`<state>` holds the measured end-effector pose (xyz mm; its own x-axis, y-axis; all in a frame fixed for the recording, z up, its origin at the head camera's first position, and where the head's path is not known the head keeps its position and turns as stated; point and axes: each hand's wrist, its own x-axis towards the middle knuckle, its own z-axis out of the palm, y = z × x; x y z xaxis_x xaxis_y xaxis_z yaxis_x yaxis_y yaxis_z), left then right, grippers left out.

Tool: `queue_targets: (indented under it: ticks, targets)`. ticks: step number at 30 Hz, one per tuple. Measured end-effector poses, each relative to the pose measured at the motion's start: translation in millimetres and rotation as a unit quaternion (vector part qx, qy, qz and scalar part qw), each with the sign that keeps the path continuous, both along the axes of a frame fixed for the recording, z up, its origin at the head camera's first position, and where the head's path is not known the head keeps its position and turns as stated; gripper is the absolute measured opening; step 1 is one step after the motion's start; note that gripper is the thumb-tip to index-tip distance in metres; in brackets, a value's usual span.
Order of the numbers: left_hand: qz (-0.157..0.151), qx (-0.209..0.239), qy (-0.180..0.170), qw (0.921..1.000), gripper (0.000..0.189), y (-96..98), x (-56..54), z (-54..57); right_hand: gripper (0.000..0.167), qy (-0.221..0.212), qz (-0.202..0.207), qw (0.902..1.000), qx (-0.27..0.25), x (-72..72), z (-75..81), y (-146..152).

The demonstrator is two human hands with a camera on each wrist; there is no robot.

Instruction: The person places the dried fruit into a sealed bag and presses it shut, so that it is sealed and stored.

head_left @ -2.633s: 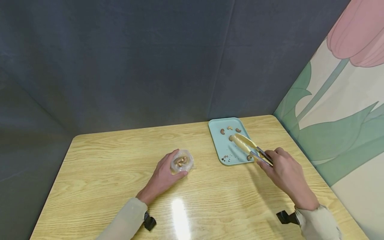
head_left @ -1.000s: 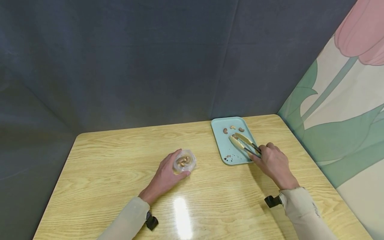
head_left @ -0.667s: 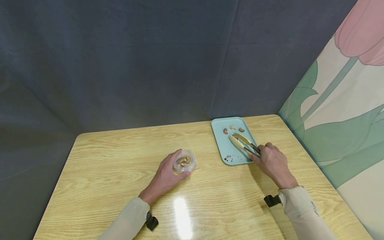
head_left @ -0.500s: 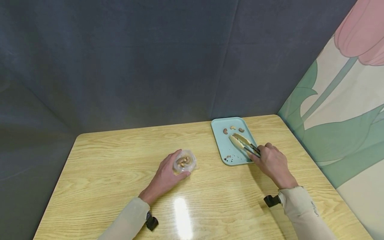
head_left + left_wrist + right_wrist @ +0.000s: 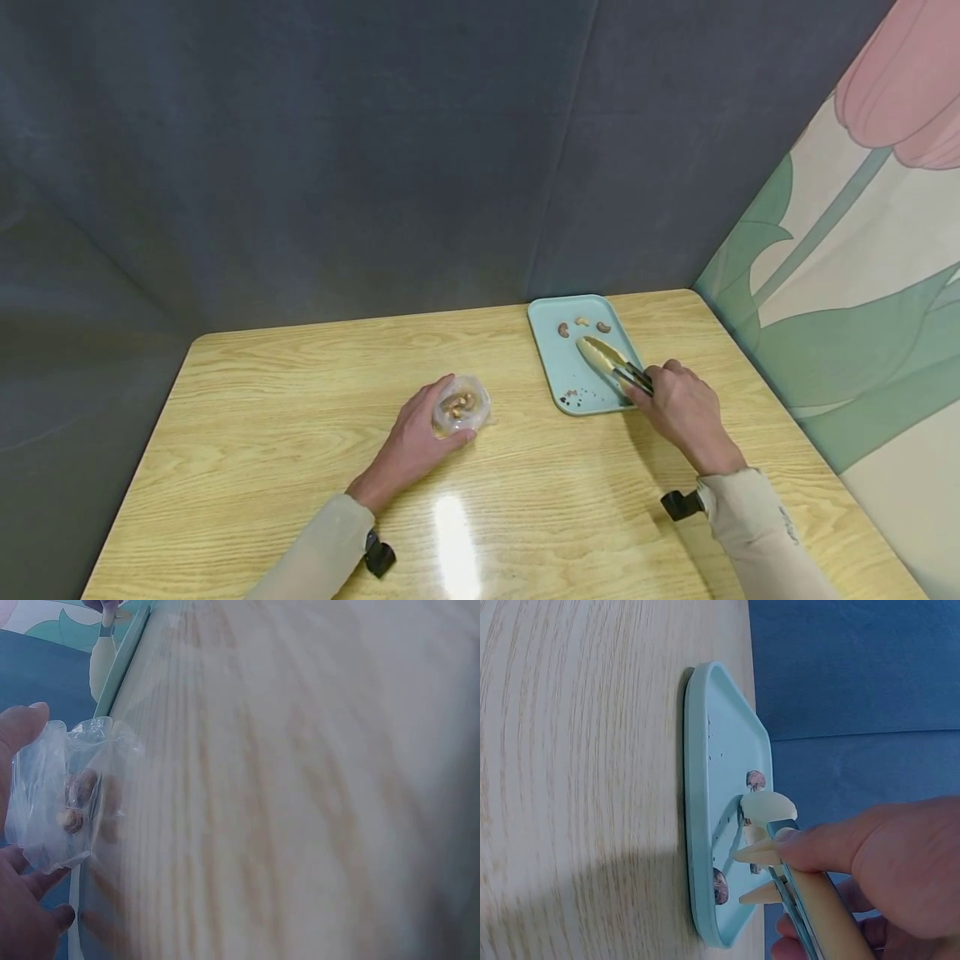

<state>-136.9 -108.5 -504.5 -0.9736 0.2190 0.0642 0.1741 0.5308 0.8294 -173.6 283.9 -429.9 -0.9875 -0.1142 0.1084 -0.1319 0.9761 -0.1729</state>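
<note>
My left hand curves round a small clear plastic bag, thumb on the near side and fingers on the far side. Several cashews show through its wall in the left wrist view. My right hand grips metal tongs with cream-yellow tips, held low over a light blue tray. The tips are drawn near each other; I cannot tell whether they pinch a cashew. Beyond them lie two brown cashews and one pale cashew. Another brown cashew lies on the tray in the right wrist view.
Dark crumbs lie in the tray's near left corner. Behind the wooden table hangs a dark curtain. On the right is a wall panel with a tulip print. Light glares off the table in front.
My right hand has moved the tongs over a brown cashew and drawn the tips together, so that cashew is hidden now. The tips have shifted slightly back. My left hand stays on the bag.
</note>
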Motion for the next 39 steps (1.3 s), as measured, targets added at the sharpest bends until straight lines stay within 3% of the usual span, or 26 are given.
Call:
queue_targets:
  ticks: [12,39]
  targets:
    - [0.003,0.001,-0.001,1.0000,0.090,0.5,-0.6,-1.5,0.034,0.026,0.005,0.9996,-0.010,7.1,4.2,3]
    - [-0.003,-0.003,0.000,1.0000,0.091,1.9,-0.3,0.0,0.032,0.026,0.009,0.9995,-0.013,20.9,8.3,7]
